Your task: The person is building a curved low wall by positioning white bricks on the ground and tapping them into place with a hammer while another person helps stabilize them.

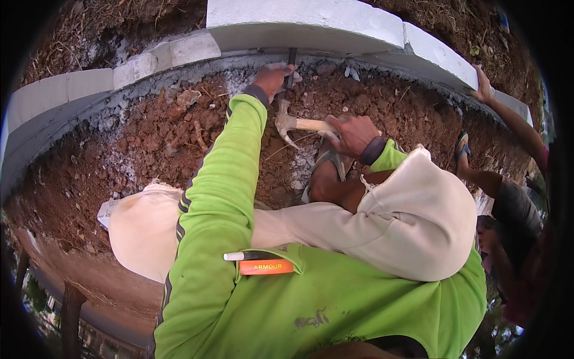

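My left hand [274, 79] is closed around a dark metal rod [292, 57], whose far end meets the underside of the pale block wall. The rod's near end points back towards me. My right hand [354, 134] grips the wooden handle of a claw hammer [287, 122]. The hammer's steel head lies just on the near side of the rod, apart from it, with its claw curving towards me. Reddish, crumbled soil [161, 128] spreads below both hands.
A curved row of white blocks [305, 15] runs across the far side, with lower blocks [89, 84] at the left. At the right, another person's hand [482, 84] touches the wall, and a sandalled foot [462, 146] stands on the soil. My bent knees flank my arms.
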Available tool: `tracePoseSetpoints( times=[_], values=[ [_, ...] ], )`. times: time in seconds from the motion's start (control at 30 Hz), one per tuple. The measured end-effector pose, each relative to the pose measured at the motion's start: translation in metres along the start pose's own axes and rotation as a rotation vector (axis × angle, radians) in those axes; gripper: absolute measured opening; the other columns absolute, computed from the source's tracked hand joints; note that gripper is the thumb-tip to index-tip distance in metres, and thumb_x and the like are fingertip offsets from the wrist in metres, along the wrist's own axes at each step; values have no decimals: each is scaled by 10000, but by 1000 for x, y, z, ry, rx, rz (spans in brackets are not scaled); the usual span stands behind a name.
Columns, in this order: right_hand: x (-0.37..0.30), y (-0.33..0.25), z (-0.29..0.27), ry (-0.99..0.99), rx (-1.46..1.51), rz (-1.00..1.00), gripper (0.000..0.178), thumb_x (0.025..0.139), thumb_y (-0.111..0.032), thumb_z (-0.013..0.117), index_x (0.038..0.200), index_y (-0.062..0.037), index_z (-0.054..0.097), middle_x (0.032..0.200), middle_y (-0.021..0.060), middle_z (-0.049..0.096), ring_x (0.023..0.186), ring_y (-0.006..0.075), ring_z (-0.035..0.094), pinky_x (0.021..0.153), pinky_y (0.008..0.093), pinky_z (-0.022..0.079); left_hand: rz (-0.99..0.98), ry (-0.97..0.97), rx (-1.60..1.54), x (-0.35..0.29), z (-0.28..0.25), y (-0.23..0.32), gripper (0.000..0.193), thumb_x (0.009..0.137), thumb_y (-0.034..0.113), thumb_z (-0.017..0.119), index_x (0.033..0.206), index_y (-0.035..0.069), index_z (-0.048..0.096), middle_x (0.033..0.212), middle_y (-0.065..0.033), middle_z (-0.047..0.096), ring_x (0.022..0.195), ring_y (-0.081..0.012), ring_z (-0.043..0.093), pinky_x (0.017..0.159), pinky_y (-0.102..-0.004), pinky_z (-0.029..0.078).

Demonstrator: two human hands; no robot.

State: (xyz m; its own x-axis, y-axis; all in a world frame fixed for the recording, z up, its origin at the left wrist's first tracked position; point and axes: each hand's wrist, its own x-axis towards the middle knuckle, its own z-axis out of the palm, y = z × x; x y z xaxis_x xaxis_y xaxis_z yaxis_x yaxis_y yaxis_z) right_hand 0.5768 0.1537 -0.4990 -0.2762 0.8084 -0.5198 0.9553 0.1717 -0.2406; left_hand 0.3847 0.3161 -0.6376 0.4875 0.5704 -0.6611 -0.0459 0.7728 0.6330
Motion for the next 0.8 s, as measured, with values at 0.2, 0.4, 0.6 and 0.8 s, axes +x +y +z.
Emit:
tracePoseSetpoints(
  times=[0.2, 0.4, 0.6, 0.8],
  values=[
    [3, 10, -9, 193, -15, -154, 375, 917, -487, 604, 1069, -147, 644, 769, 138, 692, 695, 351, 686, 640, 481, 550, -42, 31, -20, -9, 10, 10, 224, 1012, 168, 591, 1157, -2, 593, 962, -89, 675, 967, -281, 719, 853, -382, 566],
    [-37, -8, 11, 68, 138, 3, 385, 876, -494, 655, 1055, -155, 692, 810, 189, 700, 747, 391, 686, 651, 496, 542, -97, 91, 156, -21, 15, 24, 254, 1030, 213, 510, 1194, 27, 567, 797, -31, 560, 669, -207, 666, 656, -338, 587],
    [-69, 16, 24, 107, 1035, 380, 400, 838, -435, 727, 1087, -122, 706, 794, 136, 709, 747, 389, 675, 681, 464, 536, -57, 109, 86, -37, 60, 4, 197, 1052, 212, 443, 1120, 30, 472, 759, -36, 505, 539, -148, 536, 494, -336, 530],
    [-62, 26, 48, 459, 1531, 596, 372, 858, -384, 733, 1081, -89, 699, 810, 98, 693, 743, 296, 656, 670, 408, 518, 160, -152, 477, -81, 109, -43, 331, 1026, 189, 521, 1282, 22, 394, 814, -128, 631, 637, -205, 652, 575, -362, 552]
  ],
)
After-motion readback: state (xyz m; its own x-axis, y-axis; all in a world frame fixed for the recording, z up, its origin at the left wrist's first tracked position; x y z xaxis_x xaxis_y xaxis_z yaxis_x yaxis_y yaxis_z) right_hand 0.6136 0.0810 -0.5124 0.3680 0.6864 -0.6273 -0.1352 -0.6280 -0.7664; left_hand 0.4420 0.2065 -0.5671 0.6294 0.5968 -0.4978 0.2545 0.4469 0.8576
